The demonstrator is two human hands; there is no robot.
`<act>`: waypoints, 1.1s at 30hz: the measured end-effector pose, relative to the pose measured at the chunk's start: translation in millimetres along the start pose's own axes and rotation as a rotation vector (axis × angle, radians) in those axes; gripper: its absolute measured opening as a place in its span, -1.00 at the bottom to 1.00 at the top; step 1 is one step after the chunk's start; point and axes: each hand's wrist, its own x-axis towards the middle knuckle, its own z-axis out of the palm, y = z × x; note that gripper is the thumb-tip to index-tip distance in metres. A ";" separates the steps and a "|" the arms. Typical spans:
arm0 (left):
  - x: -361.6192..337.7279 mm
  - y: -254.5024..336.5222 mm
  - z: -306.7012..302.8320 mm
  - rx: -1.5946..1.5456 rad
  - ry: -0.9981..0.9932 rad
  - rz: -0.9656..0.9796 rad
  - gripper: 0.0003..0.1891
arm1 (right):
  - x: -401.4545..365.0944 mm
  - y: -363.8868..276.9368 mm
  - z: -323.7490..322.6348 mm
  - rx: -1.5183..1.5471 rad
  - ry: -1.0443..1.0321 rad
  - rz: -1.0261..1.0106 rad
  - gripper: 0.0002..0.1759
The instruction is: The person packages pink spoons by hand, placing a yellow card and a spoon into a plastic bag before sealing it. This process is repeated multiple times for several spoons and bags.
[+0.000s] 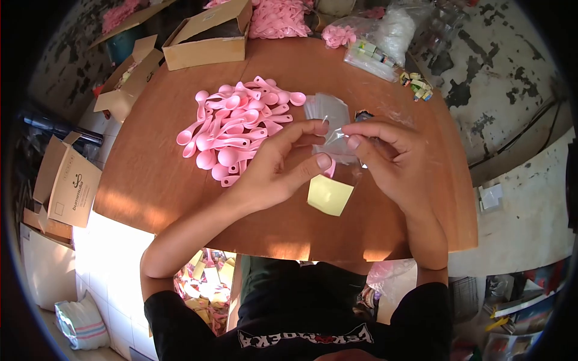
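My left hand is raised over the table, its thumb and fingers apart at the near edge of a clear plastic bag. The thumb and fingertips of my right hand are pinched on the top of that clear bag. Below the hands, a yellow card and a small pink piece show; whether they are inside the bag is unclear. A stack of clear bags lies just beyond. To the left is a pile of pink spoons. A dark object is partly hidden behind my right hand.
The brown table has an open cardboard box at its back left. Pink items in plastic and a bag of small packets are at the back. Small yellow-green pieces lie back right. More boxes stand left.
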 end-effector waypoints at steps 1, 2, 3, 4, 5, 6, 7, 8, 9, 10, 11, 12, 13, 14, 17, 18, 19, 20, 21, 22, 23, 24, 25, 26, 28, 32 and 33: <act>-3.0 5.9 11.5 -0.200 0.072 -0.014 -0.55 | -5.3 -2.8 1.2 0.038 -0.038 0.032 -0.84; -5.9 10.2 15.3 -0.201 0.071 -0.010 -0.55 | -9.8 -5.3 2.5 0.078 -0.076 0.065 -0.84; -8.2 13.8 17.8 -0.190 0.065 -0.045 -0.60 | -13.0 -7.6 3.6 0.083 -0.080 0.057 -0.84; -9.8 15.7 19.5 -0.179 0.059 -0.082 -0.64 | -15.2 -8.2 4.3 0.083 -0.080 0.056 -0.84; -11.0 15.4 20.5 -0.178 0.058 -0.082 -0.64 | -17.5 -7.9 4.9 0.122 -0.072 0.071 -0.84; -12.1 14.0 21.5 -0.171 0.080 -0.082 -0.69 | -18.9 -8.1 5.0 0.161 -0.064 0.085 -0.84; -13.0 12.4 22.9 -0.166 0.102 -0.082 -0.72 | -19.0 -9.2 4.3 0.160 -0.063 0.086 -0.84; -13.5 11.9 24.9 -0.162 0.123 -0.082 -0.75 | -18.5 -10.6 3.0 0.072 -0.065 0.024 -0.84; -13.4 12.6 26.9 -0.165 0.121 -0.082 -0.75 | -18.1 -12.3 1.6 -0.018 -0.067 -0.037 -0.84; -12.9 13.2 28.6 -0.167 0.150 -0.088 -0.76 | -17.7 -14.0 0.6 -0.022 -0.068 -0.036 -0.84; -12.4 13.6 30.0 -0.167 0.178 -0.094 -0.76 | -17.6 -15.7 -0.3 -0.106 -0.084 -0.090 -0.84; -12.5 13.0 29.3 -0.169 0.176 -0.095 -0.76 | -17.8 -17.0 -1.7 -0.188 -0.098 -0.143 -0.83; -12.6 12.0 26.6 -0.074 0.117 -0.072 -0.75 | -17.0 -17.4 -3.8 -0.190 -0.096 -0.141 -0.83; -12.2 11.6 25.3 0.021 0.057 -0.050 -0.74 | -15.6 -17.3 -6.2 -0.321 -0.112 -0.253 -0.80; -13.7 24.0 29.0 0.125 0.018 -0.122 -0.75 | -17.9 -18.1 -11.7 -0.463 -0.139 -0.384 -0.76; -15.4 31.3 29.7 0.126 0.015 -0.125 -0.75 | -18.5 -18.5 -12.9 -0.472 -0.156 -0.411 -0.75; -16.3 39.8 30.4 0.223 -0.025 -0.112 -0.74 | -18.5 -20.6 -13.4 -0.473 -0.152 -0.412 -0.75; -16.9 44.0 32.1 0.322 -0.068 -0.096 -0.72 | -19.0 -23.8 -12.8 -0.573 -0.135 -0.488 -0.78; -19.0 45.6 38.3 0.289 -0.021 -0.076 -0.71 | -21.0 -25.7 -11.0 -0.672 -0.117 -0.558 -0.79; -19.0 50.3 39.0 0.290 -0.029 -0.077 -0.71 | -23.0 -24.1 -7.5 -0.675 -0.110 -0.553 -0.79; -19.5 59.4 38.1 0.362 -0.099 -0.127 -0.73 | -25.2 -20.8 -3.0 -0.729 -0.067 -0.619 -0.79; -19.3 67.5 37.8 0.431 -0.167 -0.179 -0.74 | -28.1 -17.8 -1.0 -0.781 -0.025 -0.685 -0.78; -19.1 70.6 38.1 0.468 -0.187 -0.172 -0.76 | -31.1 -16.2 -1.5 -0.798 -0.052 -0.692 -0.78; -21.6 66.5 38.8 0.466 -0.189 -0.175 -0.76 | -32.0 -15.8 -3.0 -0.797 -0.053 -0.687 -0.78; -29.5 56.7 41.7 0.433 -0.184 -0.082 -0.77 | -32.3 -17.8 -7.5 -0.690 -0.122 -0.618 -0.80; -32.6 56.9 50.2 0.472 -0.140 -0.012 -0.74 | -28.1 -20.6 -17.0 -0.386 -0.122 -0.478 -0.77; -33.0 53.1 53.8 0.406 -0.062 0.042 -0.74 | -26.9 -21.1 -19.8 -0.255 -0.137 -0.391 -0.78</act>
